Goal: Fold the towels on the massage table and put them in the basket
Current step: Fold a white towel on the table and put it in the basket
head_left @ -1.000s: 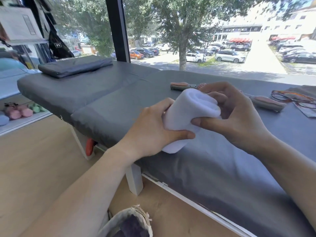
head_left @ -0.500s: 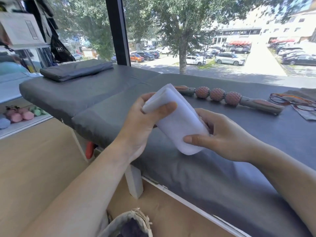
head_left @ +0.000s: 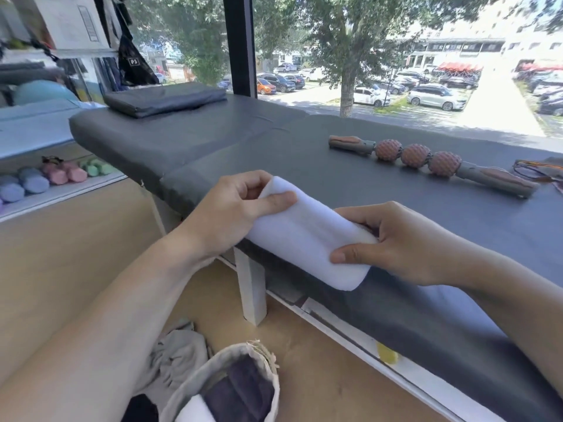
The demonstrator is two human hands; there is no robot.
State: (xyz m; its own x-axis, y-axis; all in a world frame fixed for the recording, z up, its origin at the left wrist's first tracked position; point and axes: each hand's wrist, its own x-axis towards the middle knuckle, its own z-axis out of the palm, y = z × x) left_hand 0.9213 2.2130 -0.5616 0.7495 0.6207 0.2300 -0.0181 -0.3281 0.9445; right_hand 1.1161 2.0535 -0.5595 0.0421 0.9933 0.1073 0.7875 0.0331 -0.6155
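A white folded towel is held over the near edge of the grey massage table. My left hand grips its upper left end, thumb on top. My right hand holds its lower right end, thumb pressed on the towel's face and fingers curled behind. On the floor below, at the bottom of the view, stands a pale fabric basket holding a dark towel and a white one.
A roller massage stick with three knobbly balls lies on the table's far side, with cords at the right edge. A folded grey cover sits at the table's head. Grey cloth lies beside the basket. Coloured dumbbells line the left wall.
The towel has come down and turned from upright to a low slant over the table's near edge. My view has tilted down, showing more of the basket.
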